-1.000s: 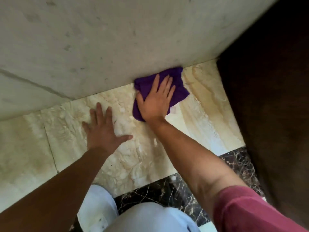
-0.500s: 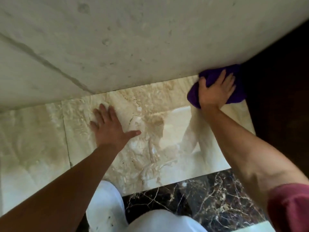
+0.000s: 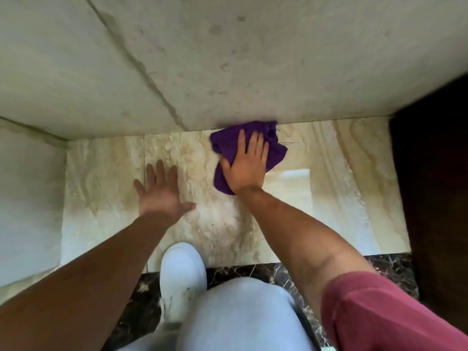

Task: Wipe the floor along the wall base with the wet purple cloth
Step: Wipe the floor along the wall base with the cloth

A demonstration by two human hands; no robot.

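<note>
The purple cloth (image 3: 225, 145) lies crumpled on the beige marble floor (image 3: 329, 173), its far edge touching the base of the pale wall (image 3: 228, 72). My right hand (image 3: 247, 168) presses flat on top of the cloth, fingers spread and pointing toward the wall; it covers the cloth's middle. My left hand (image 3: 162, 191) rests flat on the bare floor to the left of the cloth, fingers apart, holding nothing.
A dark wooden panel (image 3: 435, 198) stands at the right edge of the floor. A second pale wall (image 3: 27, 198) closes the left side. My white shoe (image 3: 182, 277) and bent knee (image 3: 240, 312) sit over a dark veined marble strip (image 3: 278, 272).
My right hand slid the cloth right to the dark panel, then back left along the wall base toward the middle. My left hand stayed planted on the floor.
</note>
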